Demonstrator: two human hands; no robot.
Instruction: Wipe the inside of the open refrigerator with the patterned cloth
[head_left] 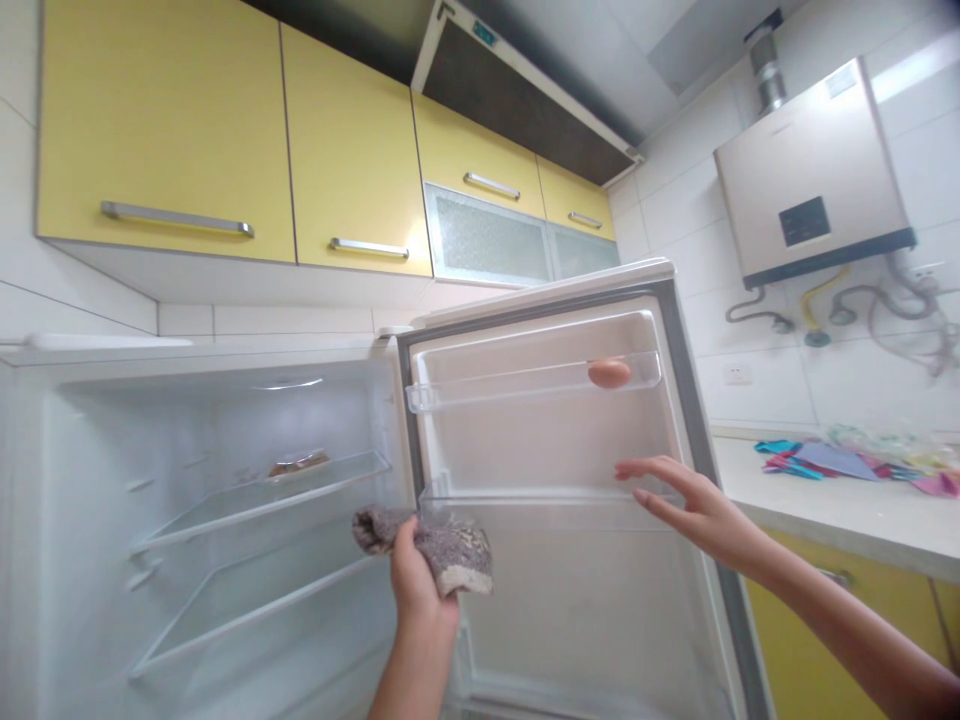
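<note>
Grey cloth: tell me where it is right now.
In the head view, the grey cloth is below and slightly left of centre, in the grip of the left hand, near the hinge side of the open fridge door.

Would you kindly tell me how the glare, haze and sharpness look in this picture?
Head view: a bright streak crosses the wall tiles at upper right; the open fridge looks pale and hazy inside; the colourful pile towards the right edge is soft; the cloth in the left hand shows its pattern, though not crisply.
</note>
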